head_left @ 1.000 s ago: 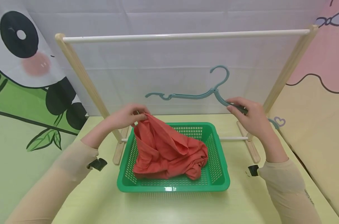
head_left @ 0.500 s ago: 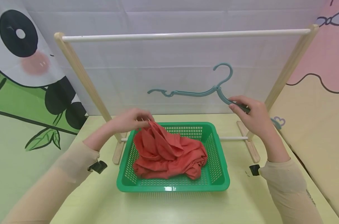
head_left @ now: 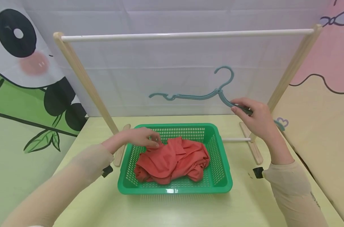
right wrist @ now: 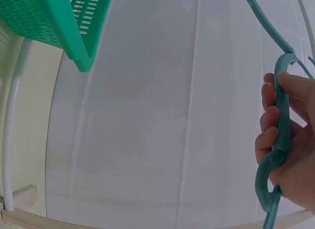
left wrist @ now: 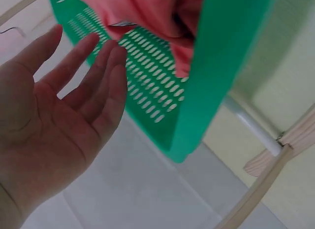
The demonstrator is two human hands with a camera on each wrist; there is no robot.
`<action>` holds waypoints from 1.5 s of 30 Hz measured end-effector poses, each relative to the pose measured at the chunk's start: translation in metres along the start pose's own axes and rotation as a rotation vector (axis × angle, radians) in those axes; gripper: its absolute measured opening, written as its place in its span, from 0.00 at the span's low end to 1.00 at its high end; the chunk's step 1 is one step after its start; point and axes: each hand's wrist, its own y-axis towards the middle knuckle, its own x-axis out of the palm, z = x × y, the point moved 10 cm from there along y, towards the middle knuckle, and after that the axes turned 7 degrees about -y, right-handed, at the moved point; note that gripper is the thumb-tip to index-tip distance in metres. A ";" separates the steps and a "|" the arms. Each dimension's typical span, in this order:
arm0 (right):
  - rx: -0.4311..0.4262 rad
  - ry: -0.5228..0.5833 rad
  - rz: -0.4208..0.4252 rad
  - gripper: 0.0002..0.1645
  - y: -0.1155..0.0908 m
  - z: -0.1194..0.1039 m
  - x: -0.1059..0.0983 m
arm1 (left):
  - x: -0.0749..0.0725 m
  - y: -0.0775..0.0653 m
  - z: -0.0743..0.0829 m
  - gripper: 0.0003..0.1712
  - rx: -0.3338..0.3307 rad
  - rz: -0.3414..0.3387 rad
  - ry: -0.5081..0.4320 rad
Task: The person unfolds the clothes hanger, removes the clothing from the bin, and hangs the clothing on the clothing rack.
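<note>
A crumpled red cloth (head_left: 172, 160) lies in the green basket (head_left: 174, 190); in the left wrist view part of the cloth (left wrist: 147, 12) shows above the perforated basket wall (left wrist: 152, 86). Over the basket's left rear corner is my left hand (head_left: 143, 137), beside the cloth. Seen from the wrist, that hand (left wrist: 74, 101) has its palm bare and fingers loosely extended, holding nothing. My right hand (head_left: 254, 116) grips one arm of a blue-green clothes hanger (head_left: 197, 96), raised behind and right of the basket, hook up. The right wrist view shows thumb and fingers round the hanger (right wrist: 283, 111).
A drying rack stands behind the basket, with a white top rail (head_left: 186, 35), wooden posts (head_left: 86, 85) and a white lower bar (head_left: 235, 139). A pale yellow table (head_left: 172, 209) bears both. A white cloth backdrop (head_left: 186, 56) hangs behind.
My left hand has let go of the red cloth's raised edge and come down to the right. The cloth has dropped into the basket. The hanger stays nearly still in my right hand.
</note>
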 end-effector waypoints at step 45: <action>-0.001 -0.013 -0.027 0.12 -0.002 0.000 0.009 | 0.071 0.036 0.052 0.22 0.202 -0.238 -0.240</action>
